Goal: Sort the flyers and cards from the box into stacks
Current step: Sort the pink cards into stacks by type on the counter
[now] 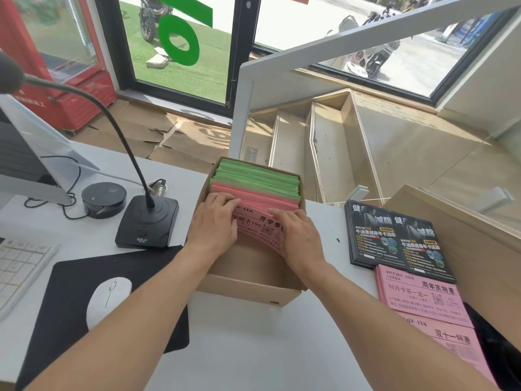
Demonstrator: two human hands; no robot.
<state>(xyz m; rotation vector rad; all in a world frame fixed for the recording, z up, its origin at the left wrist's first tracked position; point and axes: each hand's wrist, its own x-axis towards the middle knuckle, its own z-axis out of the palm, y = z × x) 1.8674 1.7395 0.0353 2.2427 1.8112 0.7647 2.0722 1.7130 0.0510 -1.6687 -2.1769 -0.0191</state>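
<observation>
We look down on a white desk [253, 348] beside a window. At the frame's centre sits an open brown cardboard box [248, 286], its far half packed with upright pink paper flyers [262, 198] and, behind them, green paper flyers [253, 173]. Our left hand [212, 221] and right hand [298, 235] reach into the box, fingers curled over the top edges of the front pink flyers, tipping them toward us so the print shows. At the right edge lie sorted stacks: two overlapping piles of black glossy cards [394, 238], then two piles of pink flyers [423, 297] below them. We judge the sorting partly done, with most of the box left. At left sit a black desk microphone [146, 221] and a white mouse [108, 300].
</observation>
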